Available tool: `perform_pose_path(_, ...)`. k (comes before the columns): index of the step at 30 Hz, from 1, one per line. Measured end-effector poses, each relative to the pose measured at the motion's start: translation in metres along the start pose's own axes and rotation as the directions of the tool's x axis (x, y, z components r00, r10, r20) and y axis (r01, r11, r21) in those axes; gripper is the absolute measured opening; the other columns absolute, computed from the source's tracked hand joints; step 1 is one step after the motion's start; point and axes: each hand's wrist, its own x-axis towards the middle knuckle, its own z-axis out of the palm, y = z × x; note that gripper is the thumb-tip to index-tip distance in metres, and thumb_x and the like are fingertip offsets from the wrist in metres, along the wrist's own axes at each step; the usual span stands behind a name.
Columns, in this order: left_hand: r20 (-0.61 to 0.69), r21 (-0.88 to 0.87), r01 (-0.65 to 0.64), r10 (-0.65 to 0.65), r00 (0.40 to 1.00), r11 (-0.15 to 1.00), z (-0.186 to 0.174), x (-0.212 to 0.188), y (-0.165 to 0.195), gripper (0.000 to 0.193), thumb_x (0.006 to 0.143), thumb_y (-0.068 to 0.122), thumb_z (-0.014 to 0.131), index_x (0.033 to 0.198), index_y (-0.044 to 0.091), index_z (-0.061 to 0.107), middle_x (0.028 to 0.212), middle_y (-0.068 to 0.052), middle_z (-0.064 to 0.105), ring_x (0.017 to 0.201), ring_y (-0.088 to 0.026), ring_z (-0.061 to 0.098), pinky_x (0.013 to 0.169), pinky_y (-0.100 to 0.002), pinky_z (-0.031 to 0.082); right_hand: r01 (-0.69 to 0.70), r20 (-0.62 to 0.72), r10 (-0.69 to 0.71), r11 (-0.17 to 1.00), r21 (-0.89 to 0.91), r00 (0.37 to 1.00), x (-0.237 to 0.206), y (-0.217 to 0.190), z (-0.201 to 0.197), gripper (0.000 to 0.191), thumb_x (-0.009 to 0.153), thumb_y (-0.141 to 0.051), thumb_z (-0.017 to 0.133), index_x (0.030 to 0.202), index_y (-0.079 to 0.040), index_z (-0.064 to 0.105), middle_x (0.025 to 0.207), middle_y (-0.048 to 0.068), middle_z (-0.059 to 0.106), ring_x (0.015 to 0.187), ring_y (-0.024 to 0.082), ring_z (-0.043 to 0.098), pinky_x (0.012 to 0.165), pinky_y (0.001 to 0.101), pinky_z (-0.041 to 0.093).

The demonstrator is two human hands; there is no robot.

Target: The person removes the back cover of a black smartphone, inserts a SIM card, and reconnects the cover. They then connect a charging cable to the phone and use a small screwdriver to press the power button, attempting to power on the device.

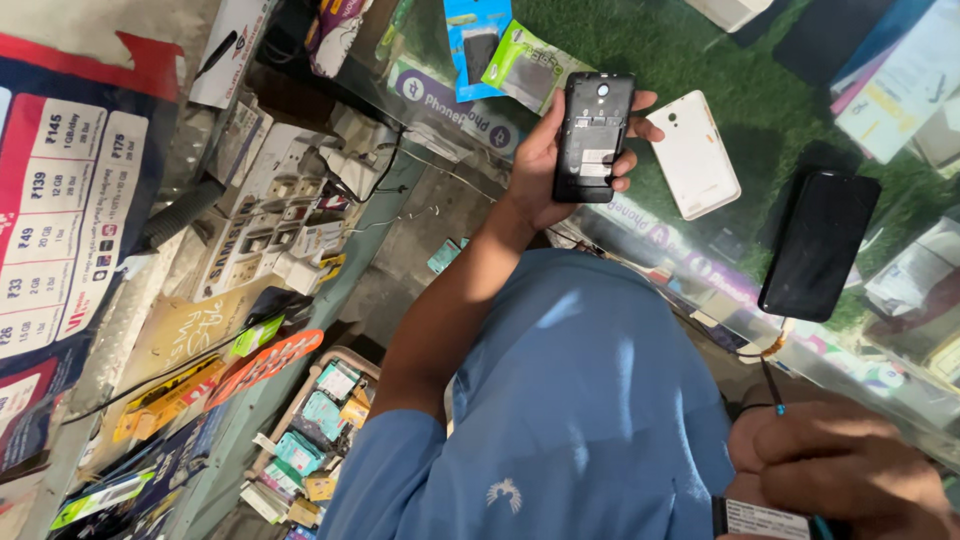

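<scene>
Presently, my left hand (545,160) is raised over the glass counter (760,110) with its fingers curled around a black phone (593,135). The phone's back cover is off, so the inner compartment and the camera hole near the top edge are exposed. My thumb lies along the phone's left side, and my fingertips show at its right edge; the grip is closed on the phone.

My right hand (835,470) sits low at the bottom right corner of the view. Its fingers are folded together into a loose fist. A thin dark tool (772,388) rises from the top of it, and a small black part with a white label (765,520) shows at its lower edge. I cannot tell exactly how either one is gripped.

On the counter, just beside the held phone, lies a white back cover (693,153), not touching my fingers. Farther right lies a second black phone (820,245), face up, well apart from both hands. Packets in blue and green (525,65) lie on the counter above my left hand. My blue shirt (590,400) fills the lower middle of the view. To the left stands a rack of small packaged goods (315,430) and a price poster (70,210).
</scene>
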Motion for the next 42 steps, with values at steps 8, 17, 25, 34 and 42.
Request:
perform_pose_path(8, -0.016, 0.013, -0.005, 0.005, 1.000, 1.000, 0.000, 0.000, 0.000, 0.080, 0.112, 0.062, 0.027, 0.158, -0.001, 0.040, 0.132, -0.020, 0.060, 0.088, -0.019, 0.056, 0.082, -0.035, 0.050, -0.051, -0.094, 0.047, 0.998, -0.045, 0.994, 0.023, -0.007, 0.007, 0.030, 0.076, -0.019, 0.086, 0.069, 0.000, 0.063, 0.074, 0.009, 0.065, 0.076, 0.026, 0.073, 0.066, 0.0395, 0.062)
perform_pose_path(17, -0.003, 0.000, -0.008, 0.008, 1.000, 1.000, 0.000, 0.001, -0.002, 0.081, 0.112, 0.063, 0.028, 0.158, -0.002, 0.040, 0.131, -0.020, 0.060, 0.087, -0.019, 0.055, 0.081, -0.035, 0.050, -0.189, -0.206, 0.182, 0.982, -0.014, 0.961, 0.015, -0.014, 0.017, 0.028, 0.074, -0.021, 0.087, 0.075, -0.003, 0.066, 0.079, 0.005, 0.069, 0.075, 0.022, 0.075, 0.063, 0.0344, 0.061)
perform_pose_path(25, -0.044, 0.002, 0.004, -0.004, 0.999, 1.000, 0.004, -0.001, -0.001, 0.081, 0.111, 0.063, 0.028, 0.158, -0.002, 0.039, 0.131, -0.020, 0.059, 0.088, -0.019, 0.055, 0.082, -0.036, 0.050, -0.012, -0.112, 0.009, 1.000, -0.024, 0.994, 0.103, 0.009, 0.010, 0.032, 0.084, -0.028, 0.081, 0.104, -0.003, 0.079, 0.084, 0.001, 0.067, 0.068, 0.011, 0.065, 0.059, 0.0356, 0.048)
perform_pose_path(34, -0.026, -0.006, 0.015, -0.015, 1.000, 1.000, 0.003, 0.000, -0.003, 0.082, 0.112, 0.063, 0.031, 0.159, -0.003, 0.040, 0.131, -0.020, 0.059, 0.088, -0.019, 0.054, 0.081, -0.034, 0.048, -0.249, 0.500, 0.013, 0.878, 0.409, 0.866, 0.149, 0.046, 0.047, 0.020, 0.099, -0.026, 0.064, 0.106, -0.009, 0.071, 0.093, 0.008, 0.073, 0.086, 0.030, 0.071, 0.071, 0.0424, 0.053)
perform_pose_path(42, 0.000, -0.033, 0.027, -0.027, 1.000, 0.999, -0.001, 0.001, -0.003, 0.082, 0.110, 0.063, 0.033, 0.159, -0.002, 0.039, 0.134, -0.019, 0.059, 0.089, -0.018, 0.054, 0.082, -0.034, 0.048, -0.258, 0.610, 0.067, 0.938, 0.231, 0.790, 0.182, 0.031, 0.043, 0.019, 0.097, -0.022, 0.065, 0.107, -0.006, 0.059, 0.096, 0.010, 0.066, 0.089, 0.034, 0.067, 0.069, 0.0450, 0.051)
